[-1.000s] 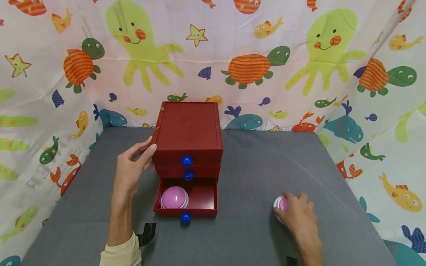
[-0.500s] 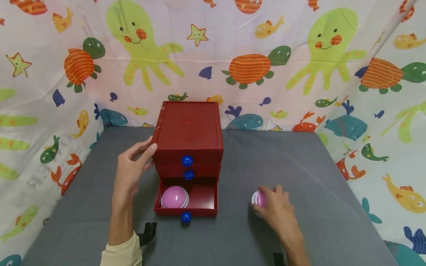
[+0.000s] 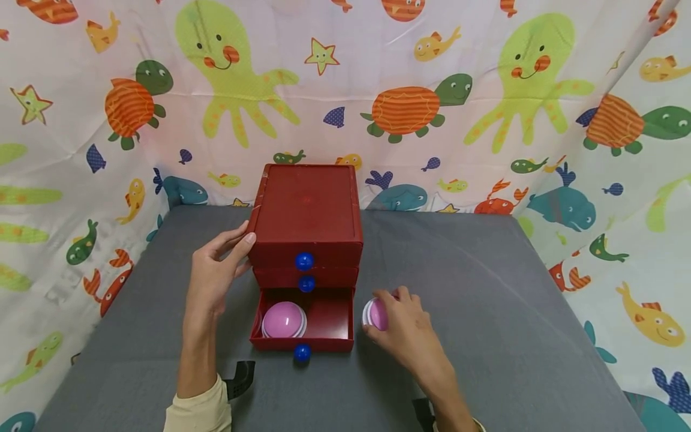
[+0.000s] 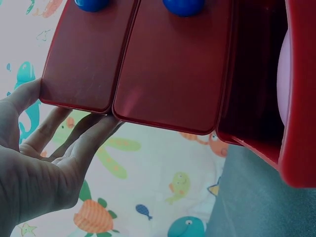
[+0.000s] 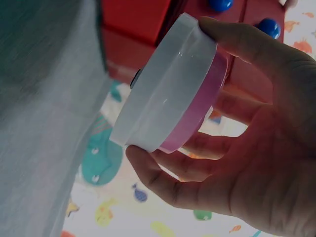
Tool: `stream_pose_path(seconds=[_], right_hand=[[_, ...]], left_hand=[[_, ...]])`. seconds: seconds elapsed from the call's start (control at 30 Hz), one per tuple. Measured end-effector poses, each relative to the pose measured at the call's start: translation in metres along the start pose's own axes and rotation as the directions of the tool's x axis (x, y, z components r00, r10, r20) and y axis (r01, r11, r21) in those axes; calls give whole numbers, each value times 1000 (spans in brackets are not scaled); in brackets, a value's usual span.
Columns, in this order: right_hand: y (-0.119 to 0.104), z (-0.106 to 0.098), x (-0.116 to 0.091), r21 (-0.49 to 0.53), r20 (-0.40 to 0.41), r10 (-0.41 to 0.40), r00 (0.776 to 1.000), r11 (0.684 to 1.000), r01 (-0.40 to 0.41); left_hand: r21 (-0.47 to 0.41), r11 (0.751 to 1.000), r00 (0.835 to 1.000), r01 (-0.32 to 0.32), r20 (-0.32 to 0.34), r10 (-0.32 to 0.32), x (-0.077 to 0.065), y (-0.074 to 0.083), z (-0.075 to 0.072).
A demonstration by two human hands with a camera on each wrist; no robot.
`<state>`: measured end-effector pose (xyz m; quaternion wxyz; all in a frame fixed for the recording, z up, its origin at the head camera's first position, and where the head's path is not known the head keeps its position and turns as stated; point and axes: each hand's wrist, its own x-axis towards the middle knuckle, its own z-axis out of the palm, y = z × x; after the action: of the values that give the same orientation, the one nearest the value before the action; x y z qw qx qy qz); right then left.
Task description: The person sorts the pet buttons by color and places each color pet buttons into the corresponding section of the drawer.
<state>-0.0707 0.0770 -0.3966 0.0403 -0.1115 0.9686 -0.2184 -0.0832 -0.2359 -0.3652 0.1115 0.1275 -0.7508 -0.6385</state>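
Note:
A red drawer cabinet [image 3: 306, 204] with blue knobs stands upright, its bottom drawer [image 3: 329, 344] pulled out. Inside that drawer's left part sits a round white disc with a pink dome [image 3: 283, 320]. My left hand [image 3: 212, 273] touches the cabinet's front left edge with fairly straight fingers and thumb; in the left wrist view the fingertips meet its side. My right hand [image 3: 407, 333] grips a second pink-domed white disc [image 5: 170, 89] by its rim, just right of the open drawer. In the right wrist view, this disc is tilted, with thumb and fingers on opposite sides.
Grey cloth [image 3: 486, 288] covers the table. A white curtain printed with sea animals [image 3: 345, 90] surrounds the back and sides. The right part of the open drawer shows its bare red floor. Black wrist mounts [image 3: 240, 379] show near both forearms.
My right hand has carried its pink-domed disc leftward from the right part of the table to beside the open drawer. My left hand and the cabinet have stayed in place.

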Motion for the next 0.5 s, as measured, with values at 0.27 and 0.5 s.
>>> stream_pose_path(seconds=[0.27, 0.5], right_hand=[[-27, 3, 4, 12, -10, -129, 992, 992, 129], [-49, 14, 8, -13, -3, -260, 966, 965, 260]], left_hand=[[3, 1000, 1000, 8, 3, -8, 1, 0, 0], [-16, 1000, 1000, 14, -4, -14, 1, -1, 1]])
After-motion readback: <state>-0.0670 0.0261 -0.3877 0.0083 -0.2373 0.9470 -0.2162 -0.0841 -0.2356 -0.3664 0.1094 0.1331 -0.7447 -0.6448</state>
